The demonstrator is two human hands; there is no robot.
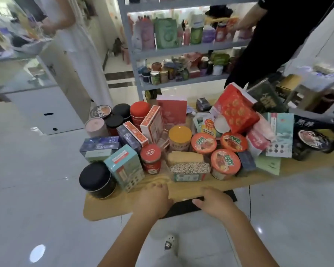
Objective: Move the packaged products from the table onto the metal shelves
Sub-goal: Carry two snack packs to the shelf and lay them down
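Our left hand (154, 197) and right hand (214, 201) rest empty at the near edge of the surface (104, 209), fingers relaxed and slightly spread. Only a bare strip along that edge lies open. Beyond it the packaged products (172, 112) crowd the surface to its far edge. We count three noodle cups (225, 162) and three black-lidded jars (96, 179), one at the near left corner. The metal shelves (181, 49) stand past the far edge, stocked.
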